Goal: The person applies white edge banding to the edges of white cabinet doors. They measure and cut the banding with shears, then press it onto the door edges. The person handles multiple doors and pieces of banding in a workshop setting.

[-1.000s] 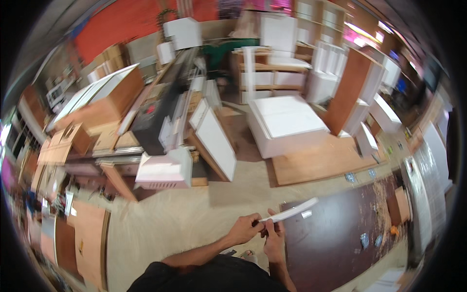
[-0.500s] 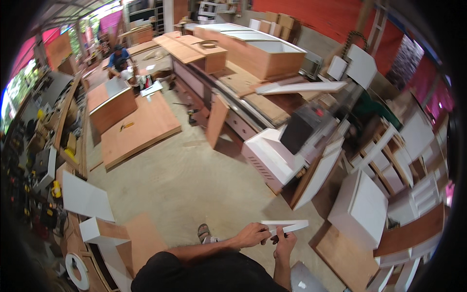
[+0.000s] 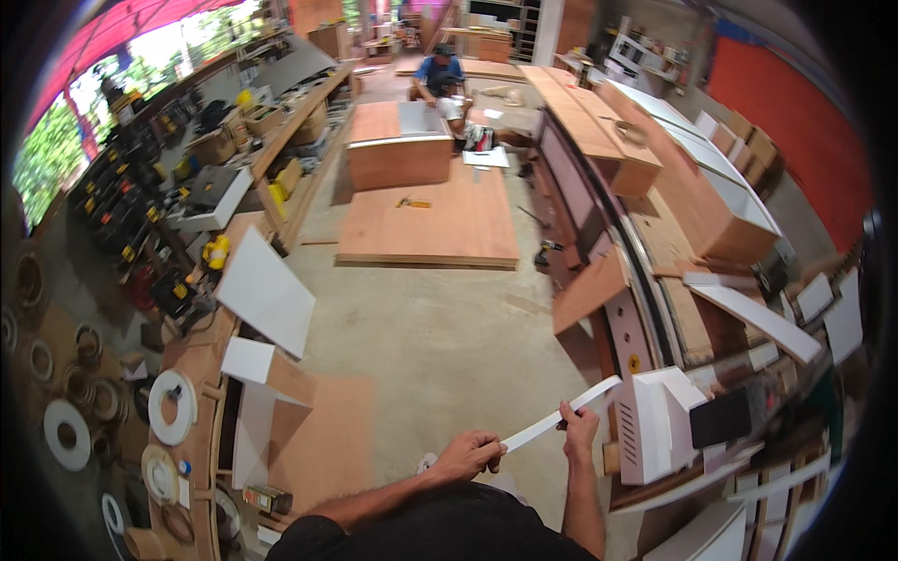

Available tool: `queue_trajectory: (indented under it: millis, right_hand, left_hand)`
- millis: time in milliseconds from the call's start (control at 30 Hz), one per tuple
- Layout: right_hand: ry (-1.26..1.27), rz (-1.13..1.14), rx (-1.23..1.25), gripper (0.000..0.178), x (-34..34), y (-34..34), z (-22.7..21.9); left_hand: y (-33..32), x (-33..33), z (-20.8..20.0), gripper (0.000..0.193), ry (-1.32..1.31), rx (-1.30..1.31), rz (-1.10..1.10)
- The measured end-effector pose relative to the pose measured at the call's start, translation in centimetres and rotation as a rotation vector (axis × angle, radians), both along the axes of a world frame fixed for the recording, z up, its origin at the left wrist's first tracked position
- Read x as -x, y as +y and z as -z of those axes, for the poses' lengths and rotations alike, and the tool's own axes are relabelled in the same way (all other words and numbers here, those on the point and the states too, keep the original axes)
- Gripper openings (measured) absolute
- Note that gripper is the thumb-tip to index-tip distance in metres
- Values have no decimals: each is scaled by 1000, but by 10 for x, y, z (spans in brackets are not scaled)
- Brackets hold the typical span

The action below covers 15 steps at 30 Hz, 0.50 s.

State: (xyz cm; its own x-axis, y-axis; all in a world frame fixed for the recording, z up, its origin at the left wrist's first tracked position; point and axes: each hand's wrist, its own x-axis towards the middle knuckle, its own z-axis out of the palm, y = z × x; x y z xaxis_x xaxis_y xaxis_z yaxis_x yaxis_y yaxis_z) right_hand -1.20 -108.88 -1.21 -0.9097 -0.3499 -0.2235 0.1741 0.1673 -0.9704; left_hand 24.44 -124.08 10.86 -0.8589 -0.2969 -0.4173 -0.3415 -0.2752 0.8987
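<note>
A narrow white strip [image 3: 541,428] slants up to the right in front of me. My left hand [image 3: 470,456] is closed on its lower left end. Farther along, my right hand [image 3: 581,428] grips it with the fingers wrapped round. Past the right hand, the strip's far end points toward a white box-shaped machine with slots [image 3: 645,425]. A small dark spot shows by the right thumb; what it is I cannot make out.
On the left, a bench [image 3: 201,374] bears white tape rolls [image 3: 173,408] and a tilted white panel [image 3: 271,292]. Ahead, a wooden cabinet [image 3: 400,164] stands on stacked plywood [image 3: 426,245]. A person [image 3: 440,75] sits low behind it. A long worktable [image 3: 669,248] runs along the right.
My view has swung left toward the middle of the workshop. The strip, looking doubled or bent before, now stretches out straight, with my hands farther apart on it.
</note>
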Motion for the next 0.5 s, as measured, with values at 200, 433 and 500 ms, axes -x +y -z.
queue_trajectory:
  millis: [200, 433, 500]
  right_hand:
    - [16, -373, 79, 14, 52, -160, -8]
    - [81, -556, 126, 14, 122, -325, -8]
    - [108, -558, 116, 12, 153, -366, -12]
  left_hand:
    - [-48, -40, -8, 30, 52, -102, -390]
    - [-116, -31, -13, 30, 177, -178, -636]
    - [-145, -14, -13, 29, 216, -179, -667]
